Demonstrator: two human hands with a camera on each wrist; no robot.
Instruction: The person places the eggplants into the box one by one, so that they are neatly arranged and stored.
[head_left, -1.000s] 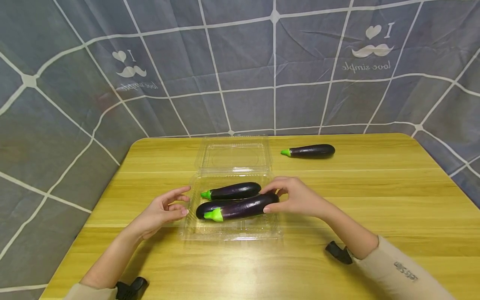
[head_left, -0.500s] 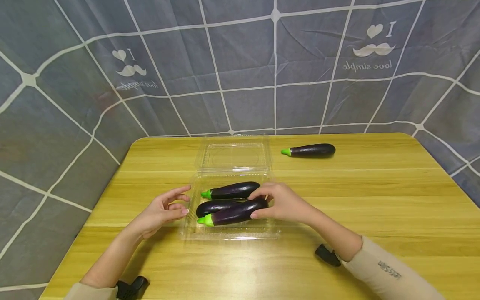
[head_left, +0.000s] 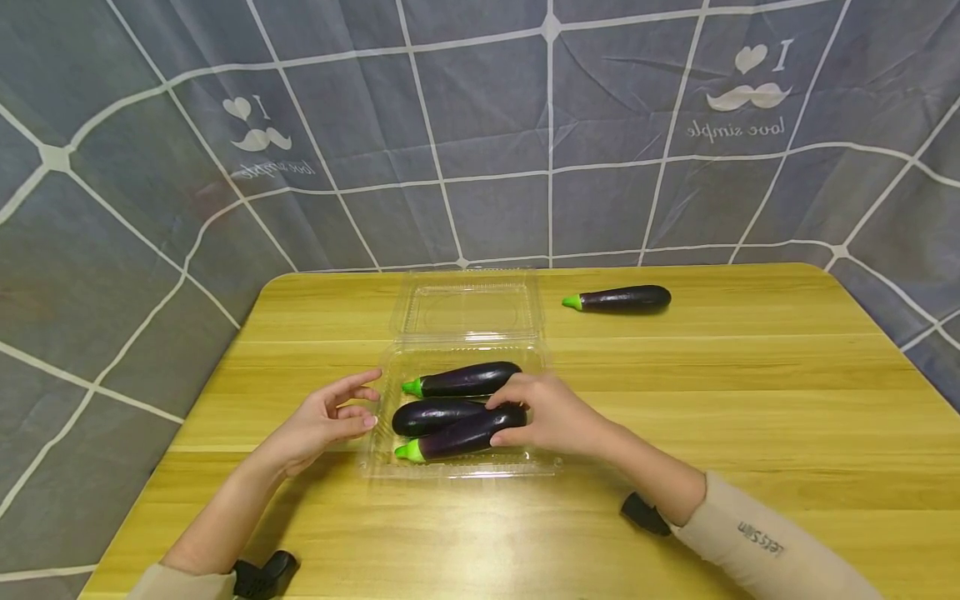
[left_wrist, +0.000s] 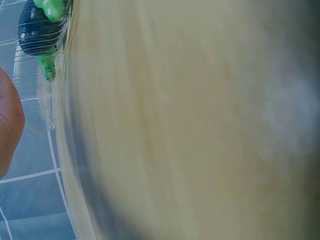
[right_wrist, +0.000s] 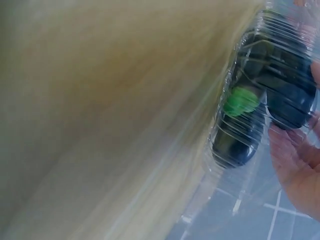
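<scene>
My right hand [head_left: 558, 417] grips the rounded end of the front eggplant [head_left: 461, 435], which lies slanted in the base of a clear plastic box [head_left: 480, 471], its green stem to the left. Behind it, partly against it, lies a middle eggplant [head_left: 431, 415], and a third eggplant [head_left: 471, 380] lies at the back of the base. Fingers relaxed and apart, my left hand [head_left: 307, 429] is beside the box's left edge and holds nothing. Through the box wall, the right wrist view shows the right hand [right_wrist: 300, 170] at an eggplant's end [right_wrist: 290, 100].
Another eggplant [head_left: 626, 300] lies on the wooden table [head_left: 750, 400] at the back right. The box's clear lid [head_left: 468, 310] is folded back toward the grey grid-patterned cloth [head_left: 495, 217] behind the table.
My right hand has moved left and slightly forward to the near side with the front eggplant, which has come lower and left, uncovering more of the middle one. The left hand has stayed still.
</scene>
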